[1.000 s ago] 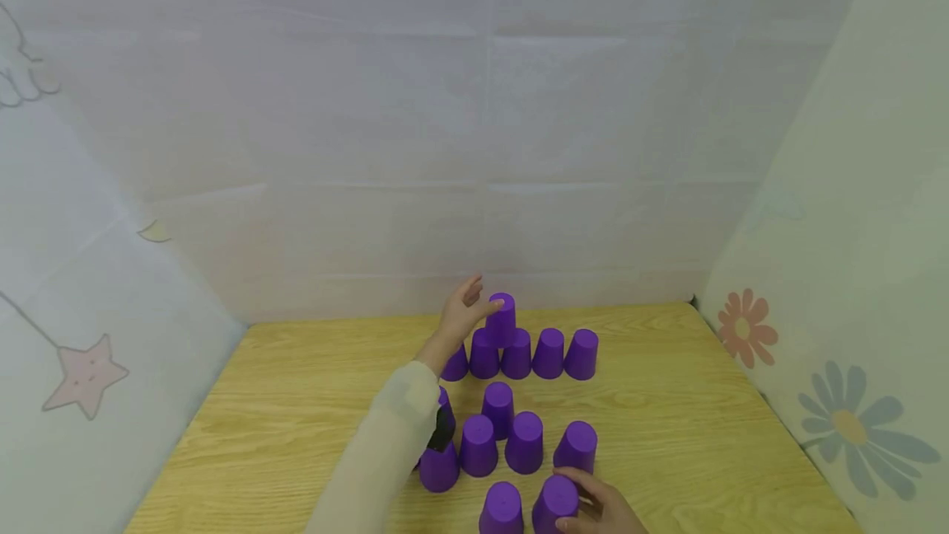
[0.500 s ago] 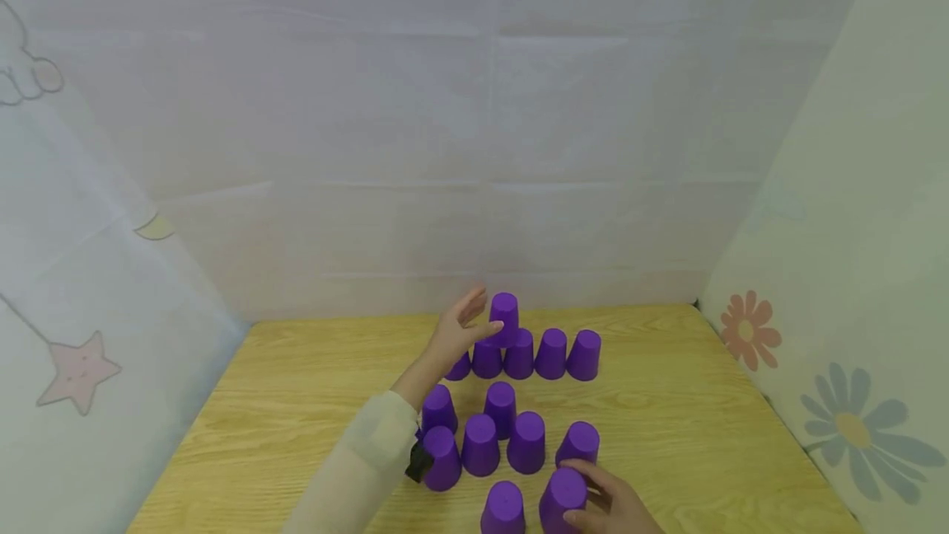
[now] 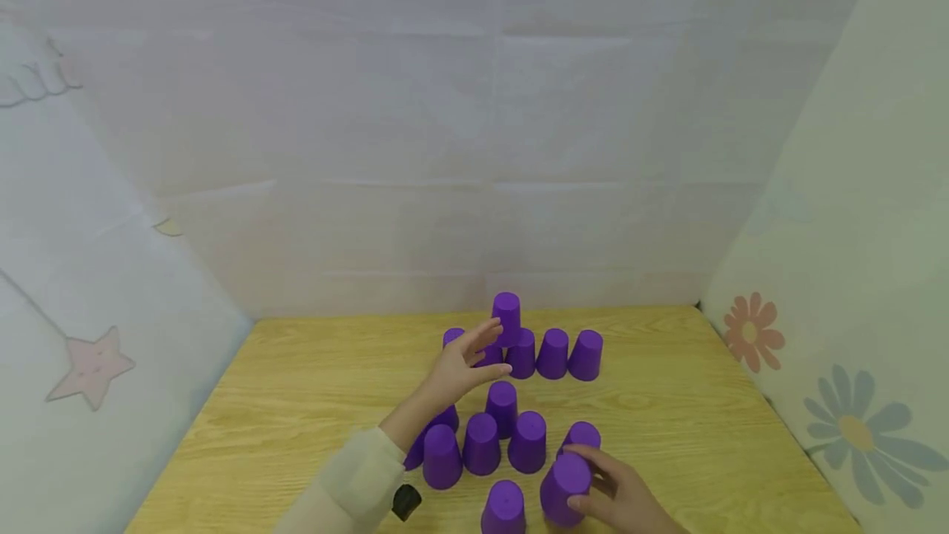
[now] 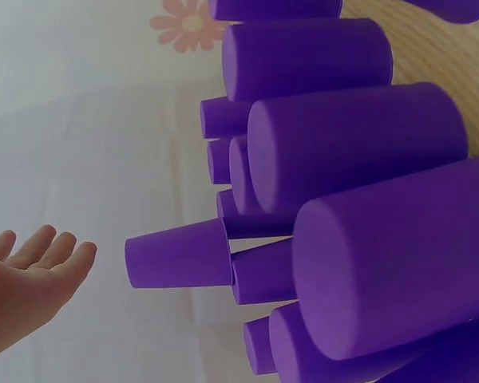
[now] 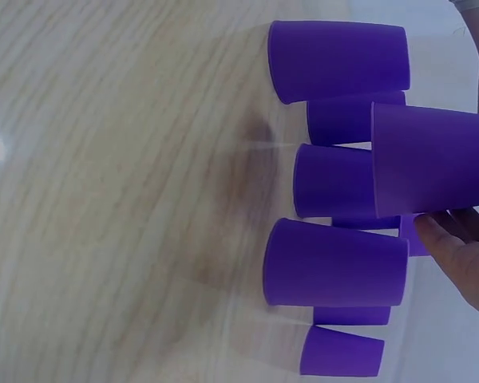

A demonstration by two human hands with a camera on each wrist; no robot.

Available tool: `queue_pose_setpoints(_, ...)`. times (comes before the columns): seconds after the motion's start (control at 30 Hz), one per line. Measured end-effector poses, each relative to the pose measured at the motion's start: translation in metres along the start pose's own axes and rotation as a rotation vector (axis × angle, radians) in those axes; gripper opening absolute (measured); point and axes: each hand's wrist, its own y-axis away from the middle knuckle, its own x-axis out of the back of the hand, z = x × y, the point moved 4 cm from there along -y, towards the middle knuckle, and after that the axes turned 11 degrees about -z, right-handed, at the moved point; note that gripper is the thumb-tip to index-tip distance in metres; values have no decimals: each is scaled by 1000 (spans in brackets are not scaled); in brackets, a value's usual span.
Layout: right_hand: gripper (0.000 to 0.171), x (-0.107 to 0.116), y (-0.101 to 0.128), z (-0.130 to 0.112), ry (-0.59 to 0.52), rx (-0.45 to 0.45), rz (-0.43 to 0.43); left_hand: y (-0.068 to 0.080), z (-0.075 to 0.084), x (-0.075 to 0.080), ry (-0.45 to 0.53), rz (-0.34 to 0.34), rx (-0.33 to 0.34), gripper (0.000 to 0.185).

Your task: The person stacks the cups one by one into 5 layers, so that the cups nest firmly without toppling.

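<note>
**Purple cup gripped in right hand, near front edge of desk**

Purple cup (image 3: 566, 488) is held upside down by the right hand (image 3: 619, 498), fingers curled round its side; in the right wrist view it (image 5: 433, 159) appears raised slightly off the desk (image 3: 296, 386), though that is a judgement, contact cannot be confirmed. It sits at the near-right of the loose group of inverted cups (image 3: 482, 442), just beside another single cup (image 3: 504, 508)

Left hand (image 3: 465, 361) is spread wide, fingers straight, nothing held; it hovers between the loose group and the back row (image 3: 554, 353). One cup (image 3: 507, 318) is already seated on top of the back row, bridging two cups below

Notes for doing the step well (judged, not seen):
- Grip should be kept on the lower side wall, not the closed top, so the cup can be set down flat
- The cup is best lifted straight up before being moved across; neighbours are close on the left and behind, and a sideways drag would likely knock them
- If it is carried to the back row, it should be lowered so the rim lands across two cup tops, beside the seated one
- Light release, fingers opened outward, no push; the row is light plastic and will shift easily
- Left hand should be kept apart from the stack during placement
</note>
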Motion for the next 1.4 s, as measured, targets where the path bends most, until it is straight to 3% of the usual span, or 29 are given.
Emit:
queue_pose_setpoints(0.17, 48, 7, -3, -9, 81, 67, 20, 12, -3, -7, 56, -13, 3, 73)
queue_pose_setpoints(0.33, 46, 11, -5, -16, 143, 190, 19, 26, -10, -12, 63, -12, 32, 71)
queue_pose_setpoints(0.57, 43, 16, -9, -29, 250, 271, 43, 38, -17, -19, 83, -12, 47, 70)
queue_pose_setpoints(0.8, 48, 27, -16, -38, 260, 187, 74, 48, -21, -30, 81, -33, 37, 67)
queue_pose_setpoints(0.93, 47, 33, -20, -45, 269, 198, 93, 54, -26, -37, 45, -54, 17, 66)
queue_pose_setpoints(1.17, 48, 43, -30, -49, 284, 202, 118, 64, -44, -51, 65, -86, 18, 68)
queue_pose_setpoints(1.4, 44, 63, -42, -48, 280, 194, 202, 74, -52, -60, -61, -55, 42, 65)
